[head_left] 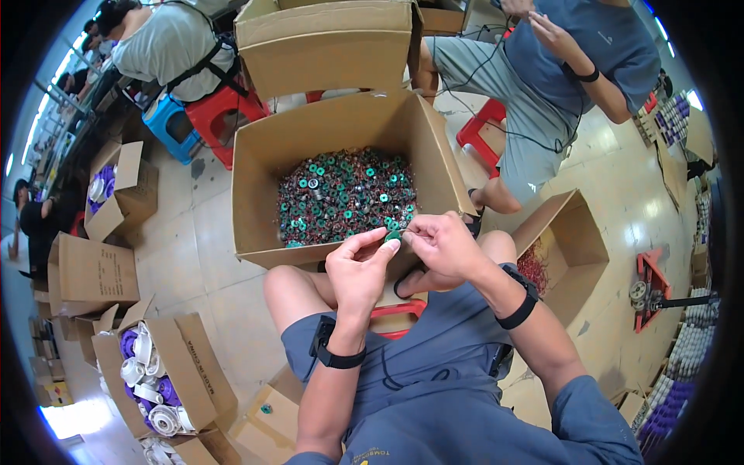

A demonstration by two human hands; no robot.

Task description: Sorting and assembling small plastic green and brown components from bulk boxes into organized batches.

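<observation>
My left hand [359,267] pinches a small green round part [394,235] between thumb and fingertips, over the near edge of a big cardboard box. Close against its right side, my right hand [446,246] has its fingers pinched together. Whatever sits in those right fingertips is too small to make out. The open cardboard box [256,147] in front of my knees holds a heap of small parts [349,194], with many green rings among reddish wire bits. To the right of my leg, another open box [585,256] contains thin red wires [533,266].
Cartons of white and purple rolled pieces [147,380] stand at left. Another person [542,93] sits at the far right; one more sits on a red stool [225,116]. A red pallet jack [651,291] is at right. One green piece [266,408] lies on cardboard.
</observation>
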